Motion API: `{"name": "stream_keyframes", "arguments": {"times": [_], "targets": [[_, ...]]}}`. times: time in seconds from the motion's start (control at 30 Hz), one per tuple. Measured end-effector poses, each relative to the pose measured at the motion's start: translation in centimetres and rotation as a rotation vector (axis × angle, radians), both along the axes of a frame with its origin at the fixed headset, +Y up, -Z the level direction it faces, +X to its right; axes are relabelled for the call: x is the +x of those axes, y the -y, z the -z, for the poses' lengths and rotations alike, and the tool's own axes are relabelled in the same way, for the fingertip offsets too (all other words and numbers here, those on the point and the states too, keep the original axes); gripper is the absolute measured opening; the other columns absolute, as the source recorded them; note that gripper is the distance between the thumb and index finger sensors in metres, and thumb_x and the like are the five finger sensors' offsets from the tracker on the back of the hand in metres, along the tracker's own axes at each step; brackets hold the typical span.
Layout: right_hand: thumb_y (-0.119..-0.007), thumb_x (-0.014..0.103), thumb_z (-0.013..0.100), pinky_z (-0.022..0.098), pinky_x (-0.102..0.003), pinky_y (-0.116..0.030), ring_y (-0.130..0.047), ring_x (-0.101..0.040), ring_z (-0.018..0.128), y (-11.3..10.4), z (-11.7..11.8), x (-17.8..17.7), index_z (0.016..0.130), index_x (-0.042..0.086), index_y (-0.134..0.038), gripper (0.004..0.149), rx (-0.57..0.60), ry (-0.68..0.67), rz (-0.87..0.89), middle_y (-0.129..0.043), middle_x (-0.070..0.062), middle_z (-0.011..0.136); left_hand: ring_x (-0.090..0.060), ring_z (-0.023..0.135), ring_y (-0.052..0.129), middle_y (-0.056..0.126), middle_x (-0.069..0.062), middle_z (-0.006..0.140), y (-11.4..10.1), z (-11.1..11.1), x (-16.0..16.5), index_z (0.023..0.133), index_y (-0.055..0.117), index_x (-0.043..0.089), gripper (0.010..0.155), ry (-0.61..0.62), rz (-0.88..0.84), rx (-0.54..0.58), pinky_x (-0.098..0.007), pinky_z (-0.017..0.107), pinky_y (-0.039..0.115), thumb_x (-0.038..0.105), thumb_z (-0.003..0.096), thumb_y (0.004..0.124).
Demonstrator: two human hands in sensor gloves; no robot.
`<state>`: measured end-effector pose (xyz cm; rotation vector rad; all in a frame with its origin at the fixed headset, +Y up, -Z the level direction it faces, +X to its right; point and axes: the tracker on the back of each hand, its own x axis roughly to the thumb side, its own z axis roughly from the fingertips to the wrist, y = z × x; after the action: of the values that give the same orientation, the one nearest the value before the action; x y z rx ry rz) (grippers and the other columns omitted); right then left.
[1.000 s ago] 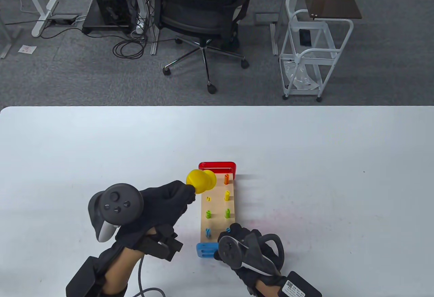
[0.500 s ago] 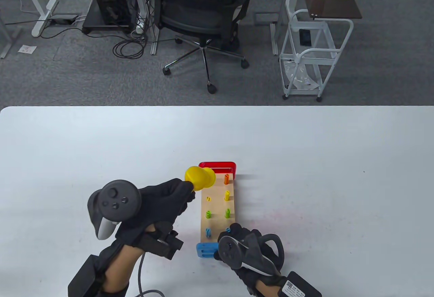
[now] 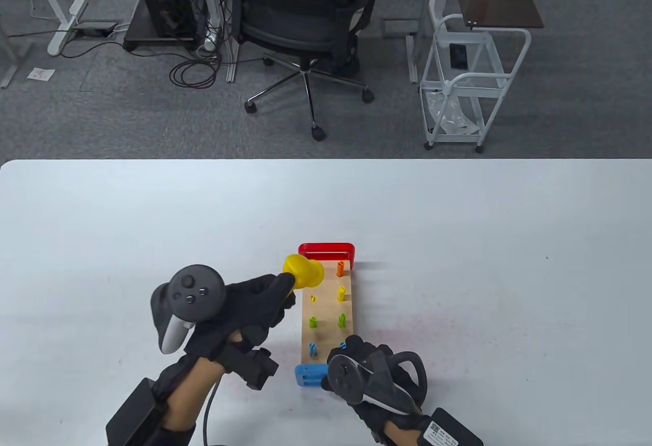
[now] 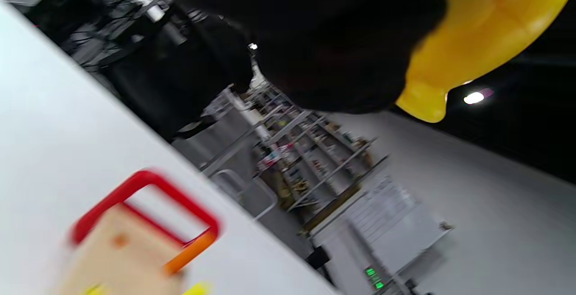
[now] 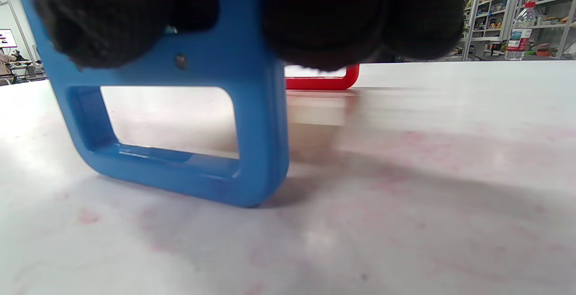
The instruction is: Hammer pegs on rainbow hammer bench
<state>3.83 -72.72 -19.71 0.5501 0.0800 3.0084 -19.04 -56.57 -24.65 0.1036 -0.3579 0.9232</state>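
Observation:
The hammer bench (image 3: pixel 326 331) is a wooden board with a red end (image 3: pixel 326 250) far and a blue end (image 3: pixel 308 375) near. Orange (image 3: pixel 340 269), yellow (image 3: pixel 341 293), green (image 3: pixel 342 320) and blue (image 3: pixel 312 348) pegs stand in it. My left hand (image 3: pixel 254 303) grips the yellow hammer (image 3: pixel 304 272), whose head is low over the board's far left corner. The hammer also shows in the left wrist view (image 4: pixel 472 34). My right hand (image 3: pixel 364 359) holds the bench's near end; its fingers (image 5: pixel 351 20) lie over the blue end (image 5: pixel 189 106).
The white table (image 3: pixel 484 262) stretches to all sides of the bench. Beyond its far edge stand an office chair (image 3: pixel 300 23) and a white cart (image 3: pixel 473 74).
My left hand has moved right and dipped, bringing the hammer head down toward the board's far left corner. My right hand and the bench have not moved.

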Motion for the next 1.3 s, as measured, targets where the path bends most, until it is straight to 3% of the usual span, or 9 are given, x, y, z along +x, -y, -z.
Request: {"name": "stream_keyframes", "arguments": {"times": [0.17, 0.33, 0.37, 0.43, 0.6, 0.73, 0.93, 1.03, 1.3], "targets": [[-0.079, 0.055, 0.036, 0.049, -0.045, -0.084, -0.094, -0.016, 0.039, 0.0, 0.0, 0.0, 0.064, 0.029, -0.078, 0.038, 0.0, -0.001, -0.001, -0.077, -0.007, 0.076, -0.008, -0.003, 0.098, 0.109, 0.002, 0.038, -1.6, -1.5, 0.0, 0.065, 0.104, 0.019, 0.076, -0.022, 0.049, 0.089, -0.033, 0.0, 0.088, 0.077, 0.0494, 0.057], [-0.079, 0.055, 0.036, 0.049, -0.045, -0.084, -0.094, -0.016, 0.039, 0.0, 0.0, 0.0, 0.065, 0.029, -0.077, 0.039, 0.002, 0.001, -0.003, -0.077, -0.007, 0.077, -0.003, -0.002, 0.1, 0.107, 0.014, 0.042, 15.4, 1.9, 2.0, 0.065, 0.098, 0.034, 0.077, 0.006, 0.678, -0.428, -0.028, 0.001, 0.091, 0.082, 0.0414, 0.041], [-0.079, 0.055, 0.036, 0.049, -0.045, -0.084, -0.094, -0.016, 0.039, 0.0, 0.0, 0.0, 0.064, 0.029, -0.078, 0.039, 0.001, 0.002, -0.002, -0.077, -0.007, 0.076, 0.005, -0.001, 0.099, 0.107, 0.014, 0.043, 15.4, 1.8, 1.1, 0.067, 0.097, 0.032, 0.077, 0.138, 0.341, -0.341, -0.021, 0.0, 0.093, 0.082, 0.0488, 0.041], [-0.079, 0.056, 0.036, 0.049, -0.045, -0.084, -0.094, -0.015, 0.039, 0.1, 0.0, 0.0, 0.065, 0.029, -0.077, 0.039, 0.005, 0.0, -0.004, -0.077, -0.007, 0.077, -0.018, -0.007, 0.098, 0.11, -0.01, 0.033, 12.9, 1.7, 1.2, 0.058, 0.109, 0.009, 0.076, -0.079, 0.068, -0.376, -0.041, -0.004, 0.084, 0.071, 0.0453, 0.068], [-0.079, 0.055, 0.036, 0.049, -0.045, -0.084, -0.094, -0.016, 0.039, 0.0, 0.0, 0.0, 0.065, 0.029, -0.077, 0.039, 0.002, 0.001, -0.003, -0.077, -0.007, 0.077, -0.007, -0.004, 0.098, 0.109, 0.002, 0.037, 0.2, 0.1, 0.9, 0.062, 0.105, 0.02, 0.076, -0.019, 0.092, 0.015, -0.032, -0.001, 0.088, 0.077, 0.0487, 0.057], [-0.079, 0.055, 0.036, 0.049, -0.045, -0.084, -0.094, -0.016, 0.039, 0.1, 0.0, 0.0, 0.064, 0.029, -0.077, 0.039, 0.0, -0.001, -0.001, -0.077, -0.007, 0.076, -0.008, -0.003, 0.098, 0.109, 0.001, 0.037, -2.8, -2.0, 0.7, 0.063, 0.105, 0.019, 0.076, 0.008, 0.029, 0.11, -0.033, -0.001, 0.088, 0.077, 0.0492, 0.057], [-0.078, 0.055, 0.036, 0.049, -0.045, -0.084, -0.094, -0.015, 0.039, 0.1, 0.0, 0.0, 0.065, 0.029, -0.077, 0.039, 0.004, 0.002, -0.006, -0.077, -0.007, 0.077, 0.002, -0.001, 0.1, 0.107, 0.02, 0.043, 14.9, 2.0, 2.2, 0.064, 0.094, 0.041, 0.077, 0.018, 0.837, -0.475, -0.024, 0.003, 0.094, 0.083, 0.039, 0.035], [-0.078, 0.055, 0.037, 0.049, -0.045, -0.084, -0.094, -0.015, 0.039, 0.1, 0.0, 0.0, 0.065, 0.029, -0.077, 0.039, 0.006, -0.001, -0.006, -0.077, -0.007, 0.077, -0.017, -0.009, 0.097, 0.111, -0.011, 0.031, 12.6, 1.8, 0.1, 0.056, 0.11, 0.009, 0.076, -0.118, 0.095, -0.37, -0.041, -0.006, 0.084, 0.072, 0.0449, 0.069], [-0.078, 0.055, 0.037, 0.049, -0.045, -0.084, -0.094, -0.015, 0.039, 0.1, 0.0, 0.0, 0.065, 0.029, -0.077, 0.039, 0.002, -0.001, -0.006, -0.077, -0.007, 0.077, -0.007, -0.004, 0.098, 0.109, 0.002, 0.037, -2.3, -1.9, 0.5, 0.062, 0.105, 0.02, 0.076, 0.015, 0.074, 0.082, -0.032, -0.001, 0.088, 0.078, 0.049, 0.056]]}}
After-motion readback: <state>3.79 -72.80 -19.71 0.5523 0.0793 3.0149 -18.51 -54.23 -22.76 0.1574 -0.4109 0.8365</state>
